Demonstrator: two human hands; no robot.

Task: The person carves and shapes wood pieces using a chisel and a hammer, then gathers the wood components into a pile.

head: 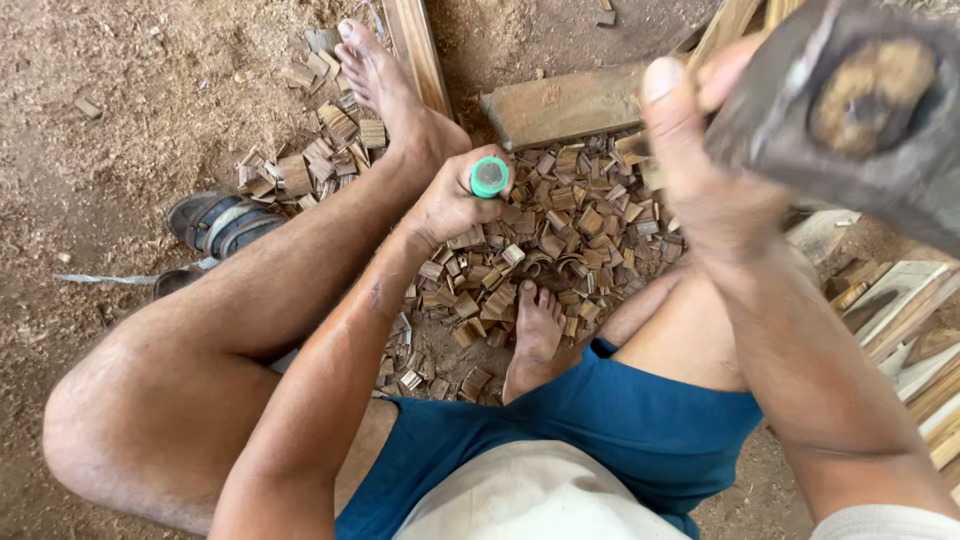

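The fingers point(455, 205) of the left hand point(450, 200) wrap tightly around a chisel with a green-capped handle point(489, 177), its blade hidden below them among wood chips point(570, 215). The right hand point(705, 190), raised and blurred, grips a dark mallet point(850, 100) above and right. A wooden plank point(560, 105) lies beyond.

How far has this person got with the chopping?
Done: a thick heap of small wood chips already covers the dirt between the feet. In hand: the left hand has its grip around a green-capped tool, and the right hand holds a raised mallet, blurred. Left: planks lie beyond the heap; how much remains is unclear.
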